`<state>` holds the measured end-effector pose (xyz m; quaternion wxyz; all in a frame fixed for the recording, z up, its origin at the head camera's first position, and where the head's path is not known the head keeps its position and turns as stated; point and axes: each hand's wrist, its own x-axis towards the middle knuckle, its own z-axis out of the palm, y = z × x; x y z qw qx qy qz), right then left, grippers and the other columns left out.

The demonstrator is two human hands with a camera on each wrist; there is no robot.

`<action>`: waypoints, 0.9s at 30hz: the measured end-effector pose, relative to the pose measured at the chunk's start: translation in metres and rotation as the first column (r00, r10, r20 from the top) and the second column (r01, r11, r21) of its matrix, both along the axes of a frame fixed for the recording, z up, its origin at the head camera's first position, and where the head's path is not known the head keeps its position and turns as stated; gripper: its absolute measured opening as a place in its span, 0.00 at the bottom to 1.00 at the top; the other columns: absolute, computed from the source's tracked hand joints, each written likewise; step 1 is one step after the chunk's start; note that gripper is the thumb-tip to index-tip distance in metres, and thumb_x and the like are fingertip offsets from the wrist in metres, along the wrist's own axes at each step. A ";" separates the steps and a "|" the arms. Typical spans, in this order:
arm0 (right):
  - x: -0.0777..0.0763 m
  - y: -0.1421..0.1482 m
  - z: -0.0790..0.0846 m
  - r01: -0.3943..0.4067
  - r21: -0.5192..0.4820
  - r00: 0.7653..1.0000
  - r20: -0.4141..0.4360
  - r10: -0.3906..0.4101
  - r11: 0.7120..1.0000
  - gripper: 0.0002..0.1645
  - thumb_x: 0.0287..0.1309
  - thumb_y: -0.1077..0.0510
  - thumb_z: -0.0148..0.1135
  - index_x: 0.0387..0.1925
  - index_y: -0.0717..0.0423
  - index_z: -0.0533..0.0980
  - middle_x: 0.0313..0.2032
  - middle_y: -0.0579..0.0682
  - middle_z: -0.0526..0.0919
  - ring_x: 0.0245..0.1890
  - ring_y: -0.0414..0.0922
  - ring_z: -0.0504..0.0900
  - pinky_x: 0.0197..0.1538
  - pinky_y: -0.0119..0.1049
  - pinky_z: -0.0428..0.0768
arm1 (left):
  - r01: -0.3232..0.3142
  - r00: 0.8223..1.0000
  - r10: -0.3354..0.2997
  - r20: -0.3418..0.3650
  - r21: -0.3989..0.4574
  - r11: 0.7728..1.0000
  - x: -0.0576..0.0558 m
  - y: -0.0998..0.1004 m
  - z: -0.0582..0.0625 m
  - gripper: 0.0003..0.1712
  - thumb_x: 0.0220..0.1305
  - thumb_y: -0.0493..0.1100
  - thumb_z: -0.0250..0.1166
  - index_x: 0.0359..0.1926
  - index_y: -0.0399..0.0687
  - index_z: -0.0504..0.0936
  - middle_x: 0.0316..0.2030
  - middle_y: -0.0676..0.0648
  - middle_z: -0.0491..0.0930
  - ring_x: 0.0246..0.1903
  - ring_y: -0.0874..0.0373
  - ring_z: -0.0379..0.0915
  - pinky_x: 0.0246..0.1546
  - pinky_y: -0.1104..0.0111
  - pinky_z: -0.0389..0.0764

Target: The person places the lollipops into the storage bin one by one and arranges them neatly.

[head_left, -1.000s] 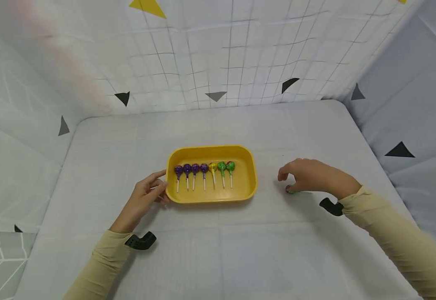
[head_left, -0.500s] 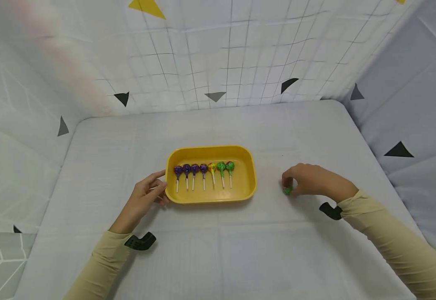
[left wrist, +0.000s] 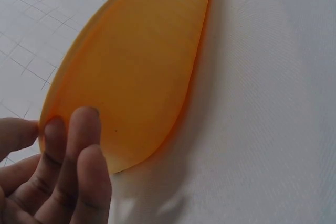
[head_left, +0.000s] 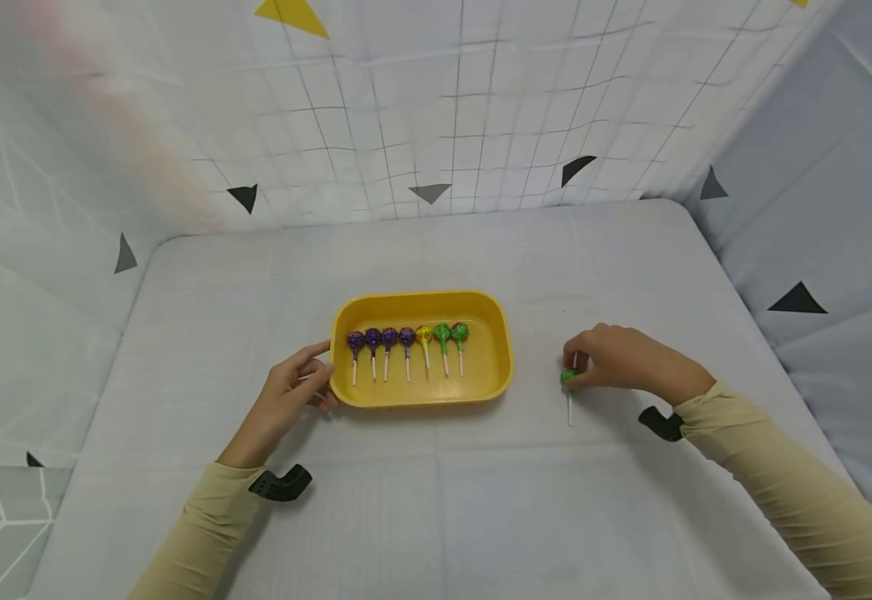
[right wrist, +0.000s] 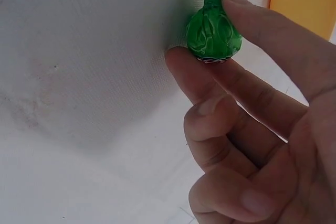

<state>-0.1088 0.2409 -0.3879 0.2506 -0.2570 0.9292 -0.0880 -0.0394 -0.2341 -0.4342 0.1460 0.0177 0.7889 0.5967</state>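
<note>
A yellow tray (head_left: 488,367) stands on the table with a row of wrapped lollipops inside. Several have purple wrappers (head_left: 389,336), one is a yellow lollipop (head_left: 424,335), and two are green lollipops (head_left: 443,333), sticks toward the person. At the tray's left end, my left hand (head_left: 297,387) holds the rim, its fingers bent against the outer wall in the left wrist view. Right of the tray, my right hand (head_left: 619,358) pinches another green lollipop (right wrist: 212,35) by its wrapped head between thumb and fingers. Its white stick (head_left: 569,410) points toward the person.
A white cloth covers the table (head_left: 436,508). Behind it hangs a white sheet (head_left: 436,108) with grid lines and dark triangles, and grey-white sheets (head_left: 819,208) rise at the sides. A dark curved piece (head_left: 282,482) sits at each wrist.
My right hand has closed its fingers on the green lollipop, which has turned so its stick now points toward the person. The left hand and the tray stay in place.
</note>
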 end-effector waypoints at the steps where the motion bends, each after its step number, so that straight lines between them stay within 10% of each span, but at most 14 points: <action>1: 0.000 0.000 0.000 0.001 -0.002 1.000 -0.001 -0.001 1.000 0.13 0.55 0.45 0.77 0.37 0.45 0.85 0.31 0.38 0.86 0.35 0.38 0.81 0.39 0.40 0.82 | 0.000 1.000 0.000 -0.001 0.000 1.000 0.000 0.000 0.000 0.32 0.80 0.50 0.56 0.78 0.45 0.63 0.44 0.34 0.80 0.32 0.55 0.84 0.37 0.65 0.89; 27: -0.018 -0.019 0.036 -0.036 -0.046 0.994 -0.105 0.031 0.998 0.12 0.56 0.48 0.78 0.38 0.47 0.86 0.32 0.42 0.88 0.32 0.39 0.82 0.39 0.40 0.85 | 0.004 1.000 -0.004 -0.009 0.011 1.000 0.000 -0.001 0.000 0.32 0.80 0.49 0.57 0.77 0.44 0.63 0.42 0.36 0.81 0.32 0.55 0.85 0.36 0.65 0.89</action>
